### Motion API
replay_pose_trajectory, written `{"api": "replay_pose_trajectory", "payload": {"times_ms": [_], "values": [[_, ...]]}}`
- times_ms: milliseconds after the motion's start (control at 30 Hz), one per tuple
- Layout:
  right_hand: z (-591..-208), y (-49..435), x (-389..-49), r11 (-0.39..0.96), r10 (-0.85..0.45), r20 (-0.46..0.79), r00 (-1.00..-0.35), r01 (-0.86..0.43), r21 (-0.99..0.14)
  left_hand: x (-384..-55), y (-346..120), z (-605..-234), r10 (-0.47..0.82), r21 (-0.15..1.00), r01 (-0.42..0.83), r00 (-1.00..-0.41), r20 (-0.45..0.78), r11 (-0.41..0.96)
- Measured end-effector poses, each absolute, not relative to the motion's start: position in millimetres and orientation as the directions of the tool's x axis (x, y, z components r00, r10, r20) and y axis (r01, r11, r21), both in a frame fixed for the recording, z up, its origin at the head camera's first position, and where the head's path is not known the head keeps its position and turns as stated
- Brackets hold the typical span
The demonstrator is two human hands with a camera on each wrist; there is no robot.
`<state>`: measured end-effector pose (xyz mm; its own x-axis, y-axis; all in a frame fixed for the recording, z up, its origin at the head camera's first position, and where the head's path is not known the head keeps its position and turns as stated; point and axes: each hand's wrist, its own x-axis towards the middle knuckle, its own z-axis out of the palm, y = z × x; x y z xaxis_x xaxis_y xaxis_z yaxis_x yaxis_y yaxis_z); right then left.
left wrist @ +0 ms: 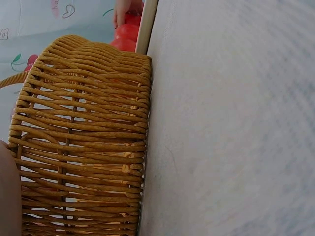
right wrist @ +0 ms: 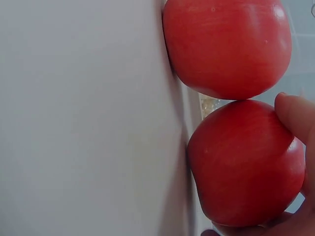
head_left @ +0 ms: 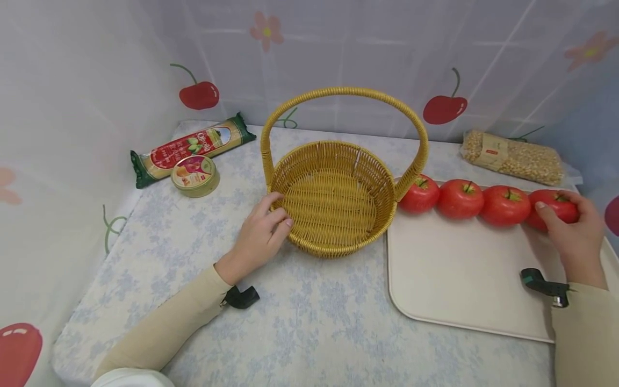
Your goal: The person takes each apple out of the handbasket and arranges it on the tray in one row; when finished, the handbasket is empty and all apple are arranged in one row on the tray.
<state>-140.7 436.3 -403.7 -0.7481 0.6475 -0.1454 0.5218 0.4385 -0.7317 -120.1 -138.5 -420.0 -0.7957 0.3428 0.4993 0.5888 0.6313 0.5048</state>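
Observation:
A golden woven basket [head_left: 333,215] with a tall arched handle stands on the cloth, nothing inside it. My left hand [head_left: 261,231] holds its near-left rim, fingers bent over the edge; the left wrist view has the basket's woven side [left wrist: 83,132] up close. To the right, several red apples sit in a row along the far side of a pale tray [head_left: 464,279]. My right hand [head_left: 577,231] grips the rightmost apple [right wrist: 246,167], thumb on its near side and fingers around the far side. That apple touches its neighbour [right wrist: 226,44] in the right wrist view.
A pack of spaghetti [head_left: 193,148] lies at the back left, with a round tin [head_left: 195,177] in front of it. Behind the apples is a clear bag of yellow kernels [head_left: 512,156]. A printed curtain [head_left: 338,64] hangs along the back. A white rounded object [head_left: 132,378] shows at the bottom edge.

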Motion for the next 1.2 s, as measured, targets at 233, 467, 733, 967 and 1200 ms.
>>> {"api": "replay_pose_trajectory", "payload": {"times_ms": [233, 467, 733, 967, 1200], "values": [[-409, 439, -144, 0.372, 0.668, -0.160, -0.727, 0.512, -0.774, -123, -140, -421, 0.347, 0.509, 0.592, -0.795, 0.498, 0.625], [-410, 436, -146, 0.327, 0.689, -0.161, -0.706, 0.502, -0.801, -124, -141, -423, 0.347, 0.507, 0.594, -0.793, 0.501, 0.624], [-407, 435, -143, 0.295, 0.704, -0.165, -0.691, 0.496, -0.817, -123, -142, -421, 0.351, 0.522, 0.578, -0.808, 0.473, 0.627], [-396, 434, -142, 0.231, 0.732, -0.171, -0.659, 0.477, -0.848, -121, -146, -414, 0.363, 0.505, 0.548, -0.831, 0.422, 0.667], [-380, 437, -142, 0.293, 0.739, -0.137, -0.660, 0.498, -0.816, -121, -157, -396, 0.362, 0.507, 0.533, -0.841, 0.401, 0.677]]}}
